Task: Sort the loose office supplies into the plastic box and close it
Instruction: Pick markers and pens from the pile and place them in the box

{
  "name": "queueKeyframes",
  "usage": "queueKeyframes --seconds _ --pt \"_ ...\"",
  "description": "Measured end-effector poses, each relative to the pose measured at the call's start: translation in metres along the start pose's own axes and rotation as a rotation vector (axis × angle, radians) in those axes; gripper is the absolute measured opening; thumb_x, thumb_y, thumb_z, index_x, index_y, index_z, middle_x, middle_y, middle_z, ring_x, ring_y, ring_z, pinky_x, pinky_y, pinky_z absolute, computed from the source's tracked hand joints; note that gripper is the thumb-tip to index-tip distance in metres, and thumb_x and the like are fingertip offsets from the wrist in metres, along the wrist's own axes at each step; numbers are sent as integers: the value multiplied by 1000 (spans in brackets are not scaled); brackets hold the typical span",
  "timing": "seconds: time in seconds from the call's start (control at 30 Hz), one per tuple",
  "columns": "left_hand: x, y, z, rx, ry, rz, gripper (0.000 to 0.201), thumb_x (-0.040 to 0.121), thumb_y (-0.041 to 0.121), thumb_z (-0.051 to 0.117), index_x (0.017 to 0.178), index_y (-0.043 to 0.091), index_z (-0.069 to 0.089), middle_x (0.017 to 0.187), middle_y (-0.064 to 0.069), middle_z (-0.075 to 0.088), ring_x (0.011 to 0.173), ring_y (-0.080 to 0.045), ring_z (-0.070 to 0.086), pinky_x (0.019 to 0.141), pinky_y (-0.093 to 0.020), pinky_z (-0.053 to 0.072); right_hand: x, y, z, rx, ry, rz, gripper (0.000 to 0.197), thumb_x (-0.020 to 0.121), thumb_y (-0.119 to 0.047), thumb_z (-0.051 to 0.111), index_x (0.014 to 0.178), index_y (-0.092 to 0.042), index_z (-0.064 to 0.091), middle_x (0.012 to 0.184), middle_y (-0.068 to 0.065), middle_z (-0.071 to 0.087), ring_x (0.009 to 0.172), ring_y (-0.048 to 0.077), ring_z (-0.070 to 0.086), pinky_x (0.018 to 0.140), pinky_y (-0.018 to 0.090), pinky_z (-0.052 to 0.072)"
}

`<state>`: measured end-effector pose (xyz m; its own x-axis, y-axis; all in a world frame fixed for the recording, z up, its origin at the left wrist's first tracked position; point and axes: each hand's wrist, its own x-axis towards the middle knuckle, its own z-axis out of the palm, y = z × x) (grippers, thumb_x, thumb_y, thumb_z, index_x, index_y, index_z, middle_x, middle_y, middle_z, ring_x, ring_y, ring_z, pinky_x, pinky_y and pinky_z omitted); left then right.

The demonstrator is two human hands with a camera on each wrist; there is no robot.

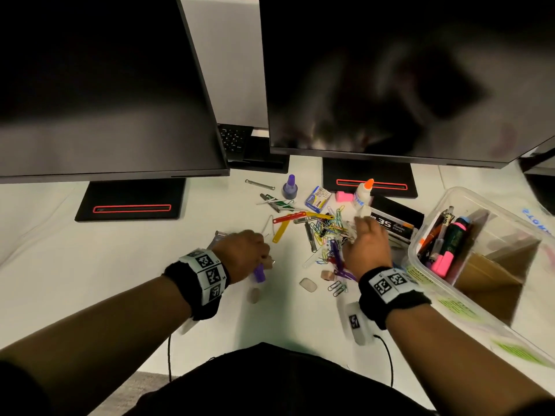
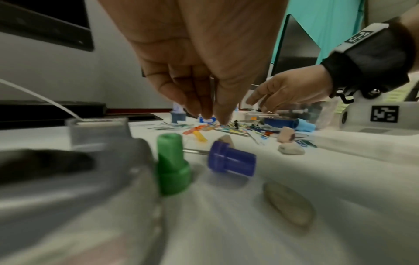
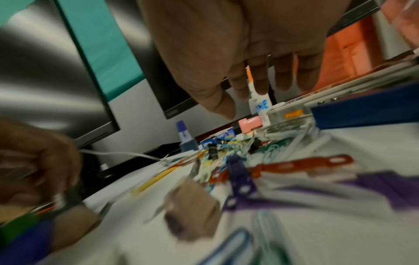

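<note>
My left hand (image 1: 265, 259) hangs just above the white desk with its fingertips (image 2: 223, 116) bunched; a thin metal clip shows pinched between them. Under it lie a purple cap (image 2: 231, 161), a green cap (image 2: 173, 166) and a flat eraser (image 1: 254, 295). My right hand (image 1: 360, 226) hovers with straight, spread fingers (image 3: 260, 84) over a pile of coloured paper clips (image 1: 327, 229), holding nothing, just short of the glue bottle (image 1: 362, 193). The clear plastic box (image 1: 444, 205) stands open at the right, with pens and highlighters (image 1: 444, 244) in it.
Two monitors on black stands (image 1: 132, 202) overhang the back of the desk. Near the pile lie a purple ink bottle (image 1: 289, 187), a blue staple box (image 1: 316, 199), a black staple box (image 1: 393, 223) and coloured fastener strips (image 1: 288, 219). Another eraser (image 1: 307, 285) lies between my hands.
</note>
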<state>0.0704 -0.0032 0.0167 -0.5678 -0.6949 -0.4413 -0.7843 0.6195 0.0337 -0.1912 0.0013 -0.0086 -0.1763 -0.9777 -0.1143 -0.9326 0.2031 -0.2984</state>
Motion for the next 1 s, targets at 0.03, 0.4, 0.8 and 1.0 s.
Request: queueKeyframes --seconds 0.03,0.4,0.8,1.0 --pt "-4 -7 -4 -18 17 -79 33 95 22 47 128 22 52 132 3 49 123 -18 43 99 -30 41 9 0 -1 0 -20 65 66 81 -18 62 140 -6 36 147 16 35 135 36 30 114 45 24" --pt "-25 -38 9 -428 29 -608 58 83 39 58 132 18 35 126 -11 52 111 -30 55 90 -40 50 22 -10 -4 -148 -274 221 75 89 -26 51 148 -6 11 157 15 7 145 37 3 118 49 9" --pt "-21 -33 -6 -500 -9 -504 94 73 27 67 147 22 9 110 -10 64 99 -30 62 85 -37 53 -16 -53 -16 53 -244 -136 57 83 -24 60 136 -18 43 149 7 32 137 29 30 113 44 29" --pt "-19 -9 -80 -590 146 -107 107 70 19 77 147 38 5 115 11 48 92 -5 53 79 -7 42 -25 -94 -52 191 -325 -468 80 76 -27 72 144 -17 31 147 4 38 134 21 36 110 25 27"
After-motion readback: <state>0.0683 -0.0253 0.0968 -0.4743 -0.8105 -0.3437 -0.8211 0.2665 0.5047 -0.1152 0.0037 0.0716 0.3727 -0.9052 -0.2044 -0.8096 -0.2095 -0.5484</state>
